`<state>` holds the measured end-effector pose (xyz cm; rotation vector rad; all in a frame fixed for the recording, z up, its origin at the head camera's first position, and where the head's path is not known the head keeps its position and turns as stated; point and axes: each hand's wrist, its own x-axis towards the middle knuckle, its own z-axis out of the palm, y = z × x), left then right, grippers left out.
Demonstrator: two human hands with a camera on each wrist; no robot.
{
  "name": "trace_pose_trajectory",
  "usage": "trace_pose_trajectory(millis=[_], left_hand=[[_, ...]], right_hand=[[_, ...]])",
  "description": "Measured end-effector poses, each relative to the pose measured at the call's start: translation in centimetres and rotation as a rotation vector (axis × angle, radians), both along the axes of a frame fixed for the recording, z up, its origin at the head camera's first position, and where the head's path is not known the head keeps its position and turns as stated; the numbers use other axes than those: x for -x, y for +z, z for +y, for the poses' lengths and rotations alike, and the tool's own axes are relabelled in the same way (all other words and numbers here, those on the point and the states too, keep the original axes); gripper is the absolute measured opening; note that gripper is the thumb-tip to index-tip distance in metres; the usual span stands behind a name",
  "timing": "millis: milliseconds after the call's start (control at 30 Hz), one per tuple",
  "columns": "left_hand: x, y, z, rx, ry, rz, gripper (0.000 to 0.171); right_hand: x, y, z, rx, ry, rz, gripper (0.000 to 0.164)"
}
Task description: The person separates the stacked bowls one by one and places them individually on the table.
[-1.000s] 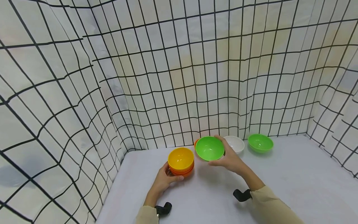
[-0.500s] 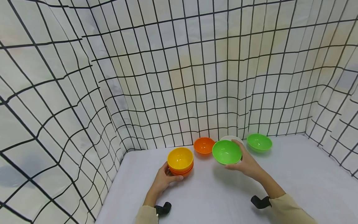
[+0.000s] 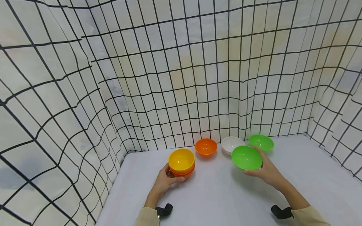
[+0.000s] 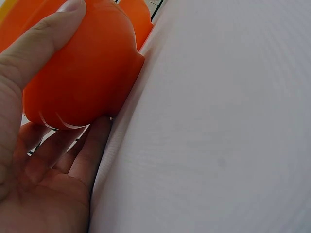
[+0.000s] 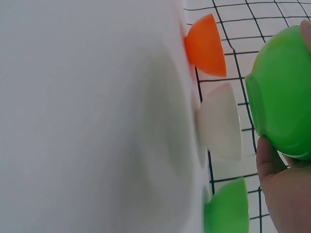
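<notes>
Green and glossy, the held bowl (image 3: 247,158) sits clamped between the thumb and fingers of the right hand (image 3: 268,172), raised off the white tabletop (image 3: 220,194). The left hand (image 3: 164,182) curls its thumb and fingers round the orange bowls (image 3: 185,175) of a stack standing on the cloth, with a yellow bowl (image 3: 182,160) on top. Behind the hands, along the table's back edge, stand a single orange bowl (image 3: 206,147), a white bowl (image 3: 230,144) and a second green bowl (image 3: 261,142), left to right. Farther out, black-gridded white sheeting (image 3: 167,73) rises around the table.
</notes>
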<state>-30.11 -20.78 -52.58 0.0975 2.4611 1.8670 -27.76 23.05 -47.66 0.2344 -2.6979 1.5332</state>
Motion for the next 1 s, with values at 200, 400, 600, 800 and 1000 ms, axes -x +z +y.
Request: trace_pose_trajectory(millis=[200,400,600,800,1000], left_hand=[[-0.1,0.0,-0.2,-0.023,-0.019,0.011,0.099],[0.0,0.0,-0.3,-0.033,-0.026,0.008,0.098],[-0.1,0.0,-0.3,-0.018,-0.025,0.003,0.102],[-0.1,0.0,-0.2,-0.006,-0.024,0.011,0.1],[-0.1,0.1,-0.2,-0.021,-0.029,0.009,0.101]], right_hand=[[-0.4,-0.8,1.8,-0.006,-0.018,-0.036,0.12],[-0.6,-1.4,3.4,-0.008,-0.027,-0.055,0.119],[-0.6,-2.0,5.1,-0.029,-0.038,-0.062,0.118],[-0.5,-2.3,7.2,-0.071,-0.066,-0.101,0.119],[-0.2,-2.9,9.2,-0.108,-0.068,-0.144,0.121]])
